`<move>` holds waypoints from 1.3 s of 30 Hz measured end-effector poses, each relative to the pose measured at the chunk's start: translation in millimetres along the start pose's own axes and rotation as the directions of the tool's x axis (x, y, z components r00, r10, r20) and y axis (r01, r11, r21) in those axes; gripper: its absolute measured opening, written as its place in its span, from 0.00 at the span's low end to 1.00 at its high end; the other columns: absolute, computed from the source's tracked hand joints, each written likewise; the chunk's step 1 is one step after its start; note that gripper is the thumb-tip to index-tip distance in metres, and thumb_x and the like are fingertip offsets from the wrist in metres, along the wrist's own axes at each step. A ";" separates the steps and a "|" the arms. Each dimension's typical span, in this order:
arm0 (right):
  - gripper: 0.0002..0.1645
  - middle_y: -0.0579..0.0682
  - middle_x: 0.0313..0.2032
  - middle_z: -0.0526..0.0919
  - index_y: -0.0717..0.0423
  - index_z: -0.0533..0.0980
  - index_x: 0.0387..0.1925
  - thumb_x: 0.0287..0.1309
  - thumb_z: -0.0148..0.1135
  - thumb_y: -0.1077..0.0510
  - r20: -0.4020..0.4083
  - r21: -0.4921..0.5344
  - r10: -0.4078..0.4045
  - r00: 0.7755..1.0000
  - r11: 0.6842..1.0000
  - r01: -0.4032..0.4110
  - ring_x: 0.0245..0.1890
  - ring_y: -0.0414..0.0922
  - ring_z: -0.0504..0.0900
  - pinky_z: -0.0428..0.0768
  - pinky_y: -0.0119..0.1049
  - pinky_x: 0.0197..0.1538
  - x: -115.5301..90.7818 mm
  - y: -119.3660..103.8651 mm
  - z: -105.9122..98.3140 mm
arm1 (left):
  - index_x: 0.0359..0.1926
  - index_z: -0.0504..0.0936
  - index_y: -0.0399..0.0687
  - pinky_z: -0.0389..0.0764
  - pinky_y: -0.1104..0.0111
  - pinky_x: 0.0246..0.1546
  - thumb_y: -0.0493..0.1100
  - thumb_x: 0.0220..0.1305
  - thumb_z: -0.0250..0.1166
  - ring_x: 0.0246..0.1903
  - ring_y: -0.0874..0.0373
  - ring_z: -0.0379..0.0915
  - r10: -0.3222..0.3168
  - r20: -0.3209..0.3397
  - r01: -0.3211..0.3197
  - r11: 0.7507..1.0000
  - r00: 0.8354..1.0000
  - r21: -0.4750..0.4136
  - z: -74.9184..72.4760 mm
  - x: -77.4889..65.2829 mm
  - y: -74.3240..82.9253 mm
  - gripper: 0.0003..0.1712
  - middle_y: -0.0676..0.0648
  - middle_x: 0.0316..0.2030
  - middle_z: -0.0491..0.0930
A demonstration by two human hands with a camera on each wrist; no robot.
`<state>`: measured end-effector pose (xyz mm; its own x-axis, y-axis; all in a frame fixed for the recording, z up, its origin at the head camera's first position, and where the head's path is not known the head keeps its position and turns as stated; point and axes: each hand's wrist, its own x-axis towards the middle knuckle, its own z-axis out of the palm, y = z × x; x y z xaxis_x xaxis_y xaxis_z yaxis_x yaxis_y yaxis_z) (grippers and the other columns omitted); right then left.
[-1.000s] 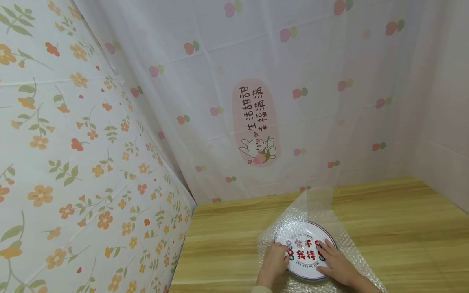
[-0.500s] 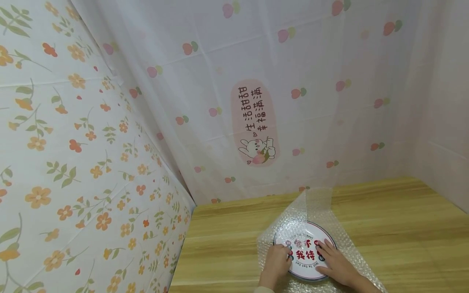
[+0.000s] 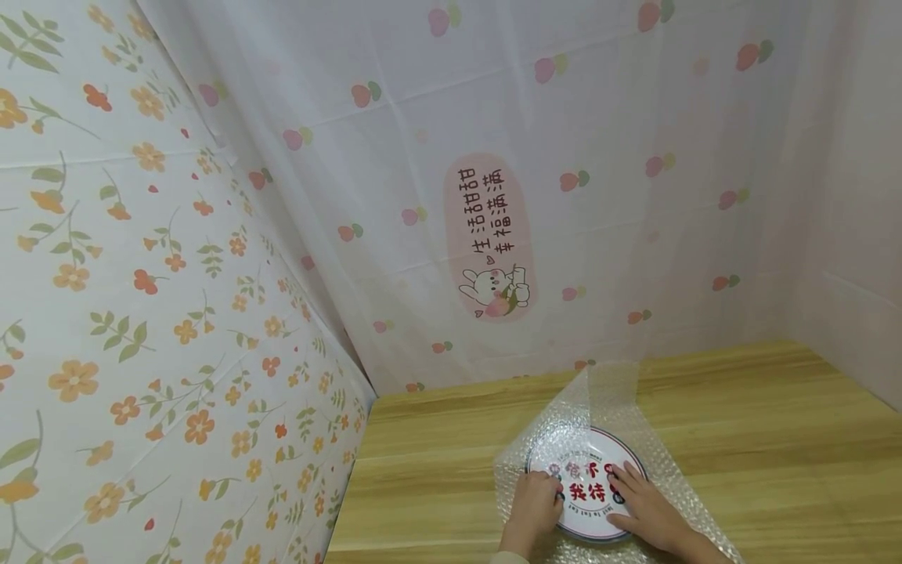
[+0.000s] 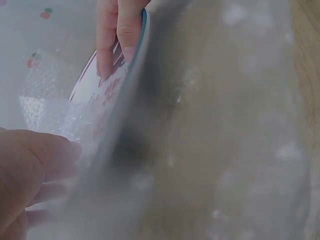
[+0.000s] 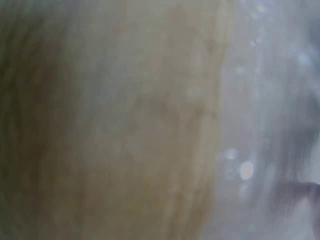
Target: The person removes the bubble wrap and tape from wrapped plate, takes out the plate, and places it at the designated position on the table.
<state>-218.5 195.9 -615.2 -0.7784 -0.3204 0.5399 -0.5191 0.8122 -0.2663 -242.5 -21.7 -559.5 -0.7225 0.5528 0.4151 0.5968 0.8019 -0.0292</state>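
Note:
A round white plate (image 3: 590, 513) with a dark blue rim and red characters lies face up on a sheet of bubble wrap (image 3: 613, 392). One folded flap of the clear wrap covers the plate's upper left part. On the plate's left side rests my left hand (image 3: 533, 505); the left wrist view shows its thumb (image 4: 50, 150) and fairly straight fingers above the plate, partly blurred. My right hand (image 3: 651, 509) lies on the right side with its fingers spread over the printed surface. The right wrist view is blurred, showing mostly wrap and wood.
The wood-grain table (image 3: 761, 439) carries the wrap and plate. Behind it hangs a pale curtain (image 3: 606, 235) with fruit prints and a pink rabbit patch (image 3: 491, 235). A flower-patterned cloth (image 3: 176, 313) closes off the left side.
My left hand has shifted slightly to the right on the plate. The right hand, plate and wrap look nearly unchanged.

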 end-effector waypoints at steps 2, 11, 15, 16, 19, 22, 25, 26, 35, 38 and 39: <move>0.35 0.62 0.48 0.75 0.70 0.75 0.42 0.41 0.65 0.43 -0.003 -0.002 -0.005 1.000 1.000 0.005 0.58 0.24 0.27 0.29 0.17 0.56 -0.2 -0.1 0.5 | 0.22 0.82 0.56 0.63 0.73 0.27 0.44 0.40 0.66 0.22 0.66 0.67 0.003 -0.009 -0.003 1.000 1.000 0.004 -0.2 -0.3 0.5 0.03 0.60 0.20 0.73; 0.35 0.63 0.47 0.75 0.71 0.75 0.42 0.41 0.66 0.44 -0.028 -0.012 -0.035 0.999 0.999 0.035 0.59 0.25 0.26 0.30 0.17 0.56 -0.7 1.9 3.1 | 0.20 0.81 0.56 0.64 0.75 0.24 0.43 0.38 0.67 0.21 0.66 0.66 0.048 -0.083 -0.045 0.999 0.995 0.029 5.7 1.8 0.4 0.03 0.60 0.19 0.72; 0.35 0.63 0.46 0.75 0.71 0.75 0.41 0.40 0.66 0.44 -0.045 -0.018 -0.050 0.998 0.999 0.049 0.60 0.25 0.27 0.30 0.17 0.56 -1.0 2.8 3.8 | 0.17 0.80 0.57 0.64 0.76 0.21 0.42 0.37 0.67 0.19 0.67 0.66 0.102 -0.159 -0.092 0.994 0.982 0.066 9.9 5.4 0.5 0.04 0.60 0.18 0.71; 0.35 0.63 0.46 0.75 0.71 0.75 0.41 0.39 0.66 0.44 -0.049 -0.019 -0.053 0.997 0.998 0.052 0.60 0.25 0.27 0.30 0.17 0.56 -1.0 2.9 4.0 | 0.16 0.79 0.57 0.63 0.76 0.21 0.43 0.37 0.67 0.19 0.67 0.65 0.117 -0.170 -0.104 0.991 0.979 0.082 10.4 6.4 0.7 0.04 0.60 0.17 0.71; 0.35 0.63 0.45 0.75 0.71 0.75 0.40 0.38 0.67 0.44 -0.060 -0.026 -0.061 0.996 0.998 0.060 0.60 0.25 0.27 0.30 0.18 0.57 -1.0 3.1 4.3 | 0.13 0.76 0.56 0.62 0.76 0.19 0.43 0.35 0.67 0.17 0.66 0.64 0.156 -0.166 -0.137 0.983 0.974 0.123 11.2 9.3 1.7 0.07 0.59 0.15 0.68; 0.35 0.63 0.45 0.76 0.71 0.75 0.40 0.38 0.67 0.44 -0.064 -0.030 -0.065 0.996 0.998 0.063 0.61 0.26 0.27 0.30 0.18 0.57 -1.0 2.9 4.2 | 0.11 0.73 0.56 0.60 0.76 0.19 0.44 0.34 0.67 0.17 0.66 0.63 0.172 -0.127 -0.151 0.976 0.977 0.159 13.2 10.4 3.2 0.10 0.59 0.15 0.66; 0.35 0.63 0.45 0.76 0.71 0.75 0.40 0.38 0.67 0.44 -0.057 -0.026 -0.059 0.997 0.998 0.058 0.60 0.25 0.27 0.30 0.18 0.57 -1.0 2.4 3.8 | 0.11 0.73 0.56 0.59 0.76 0.19 0.44 0.35 0.67 0.17 0.66 0.63 0.167 -0.079 -0.152 0.975 0.983 0.164 14.3 10.2 5.5 0.09 0.59 0.15 0.66; 0.35 0.63 0.45 0.76 0.71 0.75 0.40 0.39 0.67 0.44 -0.054 -0.023 -0.055 0.997 0.998 0.054 0.60 0.25 0.27 0.30 0.18 0.57 -1.0 2.1 3.5 | 0.12 0.73 0.56 0.59 0.76 0.19 0.44 0.36 0.67 0.18 0.66 0.63 0.161 -0.064 -0.149 0.976 0.985 0.162 13.7 10.0 6.4 0.09 0.59 0.15 0.67; 0.36 0.63 0.46 0.75 0.71 0.75 0.41 0.39 0.67 0.44 -0.051 -0.020 -0.039 0.998 0.999 0.038 0.60 0.25 0.27 0.30 0.18 0.57 -0.7 1.8 3.6 | 0.16 0.77 0.58 0.60 0.75 0.22 0.45 0.42 0.65 0.21 0.67 0.64 0.124 0.084 -0.136 0.978 0.989 0.161 9.2 10.9 9.5 0.06 0.59 0.17 0.68; 0.36 0.63 0.46 0.75 0.71 0.75 0.41 0.38 0.67 0.44 -0.049 -0.019 -0.038 0.998 0.999 0.037 0.60 0.25 0.27 0.30 0.18 0.56 -1.0 1.6 4.0 | 0.15 0.76 0.58 0.60 0.75 0.21 0.45 0.41 0.65 0.20 0.66 0.64 0.136 0.080 -0.148 0.974 0.988 0.172 10.0 12.6 8.2 0.06 0.59 0.17 0.68; 0.36 0.63 0.46 0.75 0.71 0.75 0.41 0.38 0.67 0.44 -0.050 -0.018 -0.038 0.998 0.999 0.037 0.60 0.25 0.27 0.30 0.18 0.56 -1.1 1.4 4.1 | 0.15 0.76 0.58 0.60 0.75 0.21 0.45 0.41 0.65 0.20 0.66 0.64 0.141 0.075 -0.153 0.971 0.987 0.181 10.1 13.3 7.5 0.06 0.59 0.17 0.68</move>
<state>-219.8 195.4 -619.4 -0.7395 -0.3257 0.5891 -0.5408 0.8086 -0.2317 -251.2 -6.0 -563.4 -0.6549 0.6760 0.3379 0.6269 0.7356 -0.2567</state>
